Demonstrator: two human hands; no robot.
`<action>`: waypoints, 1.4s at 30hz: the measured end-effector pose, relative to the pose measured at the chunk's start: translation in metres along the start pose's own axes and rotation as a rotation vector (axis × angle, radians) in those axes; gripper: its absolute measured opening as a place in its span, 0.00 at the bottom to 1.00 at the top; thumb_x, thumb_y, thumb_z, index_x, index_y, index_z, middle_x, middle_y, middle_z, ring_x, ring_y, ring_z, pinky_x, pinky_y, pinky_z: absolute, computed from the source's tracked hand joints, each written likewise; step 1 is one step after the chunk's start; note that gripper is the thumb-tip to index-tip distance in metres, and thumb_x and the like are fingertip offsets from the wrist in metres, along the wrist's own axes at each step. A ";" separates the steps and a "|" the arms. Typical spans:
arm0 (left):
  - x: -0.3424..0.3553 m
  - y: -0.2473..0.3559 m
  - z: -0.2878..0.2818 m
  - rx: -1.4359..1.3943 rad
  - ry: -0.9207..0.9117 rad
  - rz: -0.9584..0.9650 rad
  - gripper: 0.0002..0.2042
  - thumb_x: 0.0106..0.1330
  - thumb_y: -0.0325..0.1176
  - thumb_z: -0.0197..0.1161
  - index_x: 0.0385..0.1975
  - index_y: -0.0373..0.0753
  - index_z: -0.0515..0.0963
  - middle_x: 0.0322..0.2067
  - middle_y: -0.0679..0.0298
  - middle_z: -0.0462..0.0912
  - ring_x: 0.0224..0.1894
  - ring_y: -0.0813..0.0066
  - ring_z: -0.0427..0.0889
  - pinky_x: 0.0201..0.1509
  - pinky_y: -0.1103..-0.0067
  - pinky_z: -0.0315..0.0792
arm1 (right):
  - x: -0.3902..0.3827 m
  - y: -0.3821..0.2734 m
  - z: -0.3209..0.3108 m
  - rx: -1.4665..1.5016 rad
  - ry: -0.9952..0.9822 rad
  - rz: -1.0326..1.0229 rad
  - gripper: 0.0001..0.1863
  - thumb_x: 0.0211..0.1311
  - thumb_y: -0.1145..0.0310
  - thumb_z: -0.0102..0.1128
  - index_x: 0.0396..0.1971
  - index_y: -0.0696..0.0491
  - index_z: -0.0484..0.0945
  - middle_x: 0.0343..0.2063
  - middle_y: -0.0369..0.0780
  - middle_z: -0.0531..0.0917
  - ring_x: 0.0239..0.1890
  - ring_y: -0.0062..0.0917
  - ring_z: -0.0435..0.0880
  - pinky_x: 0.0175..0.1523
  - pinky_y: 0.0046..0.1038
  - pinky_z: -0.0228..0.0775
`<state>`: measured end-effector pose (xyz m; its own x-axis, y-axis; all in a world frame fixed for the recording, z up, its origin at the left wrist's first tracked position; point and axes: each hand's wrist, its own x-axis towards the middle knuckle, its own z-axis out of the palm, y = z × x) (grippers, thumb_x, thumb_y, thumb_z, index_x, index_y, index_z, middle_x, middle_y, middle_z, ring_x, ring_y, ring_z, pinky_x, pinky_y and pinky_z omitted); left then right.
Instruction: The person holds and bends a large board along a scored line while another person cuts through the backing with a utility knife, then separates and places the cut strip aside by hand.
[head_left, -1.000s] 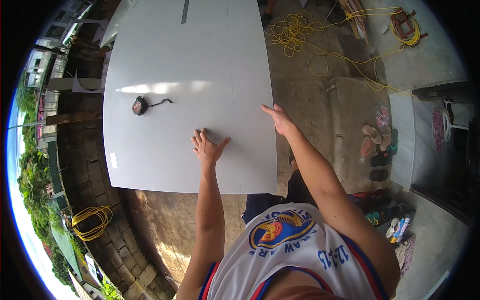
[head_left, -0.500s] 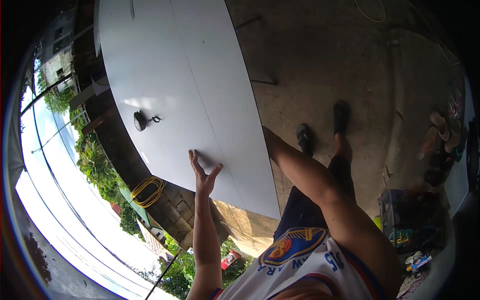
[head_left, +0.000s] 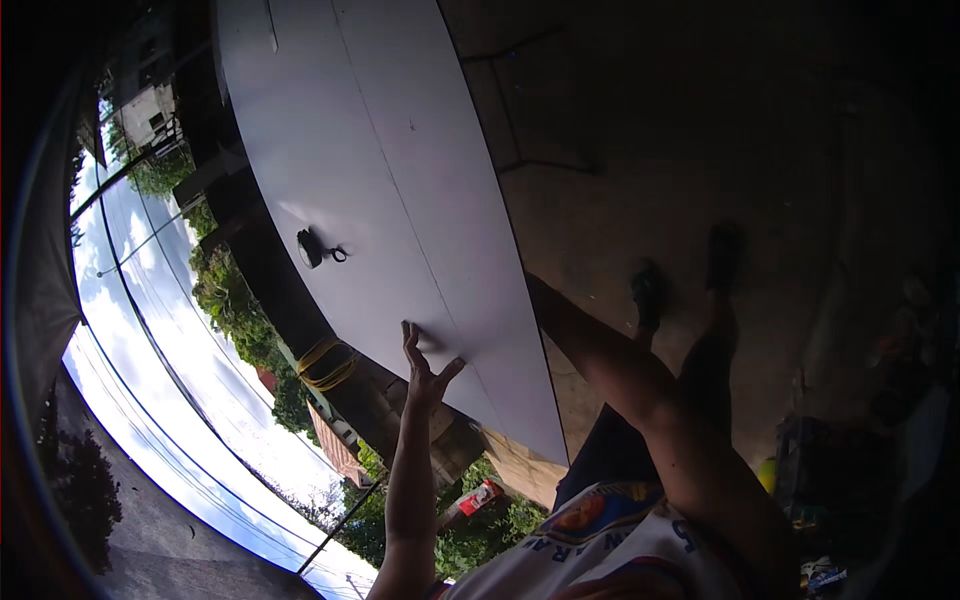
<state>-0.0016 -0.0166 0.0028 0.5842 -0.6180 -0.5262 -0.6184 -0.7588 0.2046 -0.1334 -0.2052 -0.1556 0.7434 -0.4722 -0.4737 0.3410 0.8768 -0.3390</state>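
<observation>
A large white board (head_left: 400, 210) with a thin line along its length fills the middle, its near end narrowing toward me. My left hand (head_left: 428, 378) is over the board's near left part, thumb and fingers spread, nothing held in it. Whether the whole palm rests on the surface, I cannot tell. My right forearm (head_left: 610, 360) reaches the board's right edge and passes beneath it, so the right hand is hidden. Farther up on the board, beyond my left hand, lies a small dark rounded object (head_left: 309, 248) with a dark ring (head_left: 338, 254) beside it.
Dark metal legs (head_left: 515, 130) stick out beneath the board's right side. My feet (head_left: 648, 285) stand on the shadowed concrete floor to the right. A yellow coiled cord (head_left: 327, 364) hangs by the wall on the left, and a dark crate (head_left: 825, 465) stands at the lower right.
The view has shifted, so the board and my left hand appear slightly lower and farther right. The picture is darker. My left hand keeps its spread shape on nearly the same part of the board.
</observation>
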 end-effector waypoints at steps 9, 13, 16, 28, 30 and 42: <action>-0.004 -0.023 0.004 0.033 0.083 0.090 0.54 0.46 0.47 0.78 0.67 0.32 0.47 0.69 0.39 0.40 0.72 0.42 0.42 0.71 0.55 0.51 | -0.065 -0.153 -0.027 -0.214 0.189 -0.268 0.13 0.67 0.66 0.48 0.46 0.55 0.75 0.38 0.38 0.79 0.41 0.20 0.75 0.46 0.24 0.67; -0.004 -0.015 0.007 -0.024 0.101 0.052 0.54 0.45 0.47 0.79 0.67 0.35 0.49 0.70 0.41 0.40 0.73 0.42 0.40 0.71 0.55 0.51 | -0.160 -0.280 0.058 -0.641 -0.151 -0.856 0.09 0.58 0.78 0.47 0.35 0.57 0.77 0.30 0.40 0.79 0.32 0.22 0.75 0.39 0.24 0.68; 0.001 -0.006 0.003 -0.058 0.111 0.021 0.53 0.45 0.48 0.78 0.68 0.38 0.49 0.71 0.44 0.40 0.73 0.44 0.39 0.72 0.56 0.50 | -0.199 -0.308 0.139 -1.258 -0.162 -1.179 0.05 0.59 0.75 0.48 0.29 0.47 0.70 0.27 0.37 0.77 0.29 0.23 0.71 0.36 0.25 0.64; 0.043 0.055 -0.019 0.092 0.359 0.218 0.38 0.63 0.61 0.56 0.66 0.39 0.59 0.69 0.47 0.50 0.72 0.44 0.46 0.69 0.51 0.50 | -0.084 -0.175 -0.026 -0.239 0.140 -0.522 0.18 0.69 0.64 0.44 0.54 0.56 0.71 0.47 0.44 0.79 0.48 0.27 0.77 0.54 0.28 0.64; 0.085 0.103 -0.035 0.134 0.449 0.525 0.38 0.65 0.60 0.53 0.67 0.40 0.58 0.70 0.47 0.48 0.73 0.45 0.44 0.71 0.51 0.46 | -0.010 -0.112 -0.034 -0.016 0.115 -0.348 0.27 0.71 0.51 0.44 0.59 0.55 0.69 0.52 0.42 0.78 0.56 0.31 0.74 0.62 0.32 0.62; 0.172 0.136 -0.019 0.301 0.335 0.599 0.53 0.57 0.76 0.40 0.72 0.37 0.44 0.72 0.48 0.42 0.74 0.48 0.36 0.73 0.53 0.31 | 0.037 -0.036 -0.042 0.257 0.206 -0.353 0.28 0.70 0.49 0.43 0.59 0.55 0.69 0.53 0.42 0.77 0.56 0.31 0.74 0.62 0.32 0.62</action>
<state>0.0247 -0.2295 -0.0444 0.2012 -0.9738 -0.1063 -0.9700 -0.2132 0.1169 -0.1424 -0.2580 -0.1947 0.4355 -0.7306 -0.5258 0.7025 0.6411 -0.3089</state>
